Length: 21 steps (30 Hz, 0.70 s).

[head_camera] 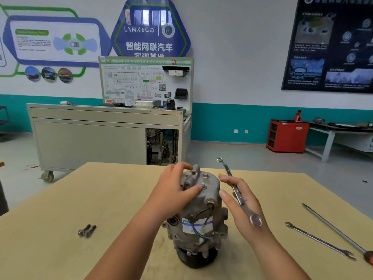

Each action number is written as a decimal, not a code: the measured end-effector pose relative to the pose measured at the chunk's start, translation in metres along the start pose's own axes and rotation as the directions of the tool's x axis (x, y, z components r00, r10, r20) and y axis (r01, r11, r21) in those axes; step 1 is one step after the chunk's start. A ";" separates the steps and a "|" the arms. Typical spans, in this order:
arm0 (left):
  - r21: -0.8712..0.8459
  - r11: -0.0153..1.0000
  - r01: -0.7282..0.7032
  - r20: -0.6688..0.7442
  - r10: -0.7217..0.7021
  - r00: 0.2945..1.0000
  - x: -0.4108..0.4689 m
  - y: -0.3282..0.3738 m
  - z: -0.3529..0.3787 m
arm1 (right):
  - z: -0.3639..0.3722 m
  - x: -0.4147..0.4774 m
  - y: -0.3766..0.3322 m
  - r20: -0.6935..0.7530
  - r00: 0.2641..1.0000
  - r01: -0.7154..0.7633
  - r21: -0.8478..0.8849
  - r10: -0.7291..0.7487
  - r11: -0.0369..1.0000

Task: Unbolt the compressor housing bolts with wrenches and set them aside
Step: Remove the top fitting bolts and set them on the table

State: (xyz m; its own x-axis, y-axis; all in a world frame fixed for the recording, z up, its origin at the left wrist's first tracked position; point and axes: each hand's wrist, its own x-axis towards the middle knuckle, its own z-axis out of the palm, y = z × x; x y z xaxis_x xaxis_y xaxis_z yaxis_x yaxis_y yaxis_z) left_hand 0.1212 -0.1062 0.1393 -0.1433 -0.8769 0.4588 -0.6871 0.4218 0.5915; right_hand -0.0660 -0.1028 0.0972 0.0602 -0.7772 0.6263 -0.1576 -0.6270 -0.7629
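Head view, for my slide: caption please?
Left hand holds compressor top, wrench lies across right hand, two bolts set aside.

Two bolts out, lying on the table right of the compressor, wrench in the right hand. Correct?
Wrong side: the head view shows the two bolts lying on the table left of the compressor, not right. The wrench is in the right hand, as said.
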 end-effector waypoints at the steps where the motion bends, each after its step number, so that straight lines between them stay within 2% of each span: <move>1: -0.030 0.998 0.053 -0.014 -0.054 0.998 -0.002 0.000 0.002 | 0.004 -0.002 0.000 0.011 1.000 0.006 0.009 -0.006 1.000; 5: -0.032 0.994 0.109 -0.058 -0.111 0.992 -0.005 0.004 0.004 | 0.009 -0.010 -0.005 -0.075 0.997 0.022 0.083 -0.015 0.996; 8: 0.145 0.971 0.191 -0.015 -0.191 0.982 -0.005 0.016 0.010 | 0.002 -0.014 -0.015 -0.188 0.982 0.016 0.143 0.012 0.990; 10: 0.215 0.953 0.211 -0.028 -0.210 0.977 -0.006 0.022 0.018 | -0.006 -0.015 -0.026 -0.215 0.976 0.011 0.123 0.016 0.992; 13: 0.184 0.967 0.178 -0.125 -0.156 0.980 -0.012 0.022 0.025 | -0.018 -0.018 -0.046 -0.194 0.981 0.014 0.098 0.005 0.995; 18: 0.232 0.965 0.119 -0.110 -0.096 0.989 -0.024 0.023 0.031 | -0.019 -0.025 -0.067 -0.071 0.997 0.044 0.031 -0.042 0.999; 21: 0.166 0.985 0.047 -0.176 -0.018 0.984 -0.036 0.026 0.037 | -0.013 -0.029 -0.073 -0.019 0.999 0.032 0.003 -0.032 0.999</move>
State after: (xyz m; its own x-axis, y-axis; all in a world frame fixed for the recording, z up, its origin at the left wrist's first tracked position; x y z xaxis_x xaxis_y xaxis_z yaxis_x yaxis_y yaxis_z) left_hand 0.0827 -0.0721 0.1133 -0.0034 -0.8300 0.5578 -0.8017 0.3357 0.4945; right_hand -0.0689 -0.0338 0.1364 0.0461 -0.7554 0.6536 -0.1527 -0.6520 -0.7427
